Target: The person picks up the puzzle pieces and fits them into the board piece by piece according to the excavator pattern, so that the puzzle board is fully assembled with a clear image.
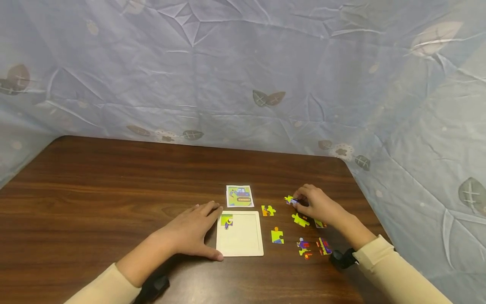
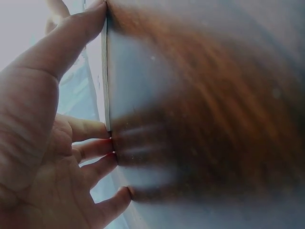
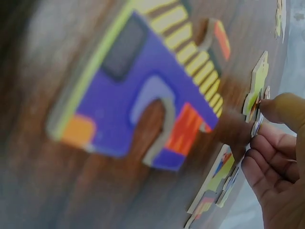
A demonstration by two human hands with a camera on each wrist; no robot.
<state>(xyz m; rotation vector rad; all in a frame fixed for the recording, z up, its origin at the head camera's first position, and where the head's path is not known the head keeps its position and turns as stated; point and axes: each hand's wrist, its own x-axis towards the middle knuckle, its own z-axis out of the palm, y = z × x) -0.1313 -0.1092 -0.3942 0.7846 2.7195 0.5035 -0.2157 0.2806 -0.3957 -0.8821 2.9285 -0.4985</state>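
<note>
My left hand (image 1: 190, 232) lies at the left side of a white puzzle tray (image 1: 243, 236), fingers spread, thumb at its lower left corner and fingertips near the upper left. In the left wrist view these fingertips (image 2: 102, 130) touch the tray's edge. One green corner piece (image 1: 226, 220) sits in the tray's upper left corner. Over the loose pieces on the right, my right hand (image 1: 320, 204) pinches a green and purple puzzle piece (image 1: 290, 200) between thumb and fingers. Part of this piece is hidden by the fingers.
A printed picture card (image 1: 239, 196) lies just behind the tray. Several loose pieces are scattered right of it, among them a green-orange piece (image 1: 268, 210), a green-blue piece (image 1: 277, 236) and a purple striped piece (image 1: 324, 246). A patterned curtain (image 1: 228, 76) hangs behind the wooden table (image 1: 114, 181).
</note>
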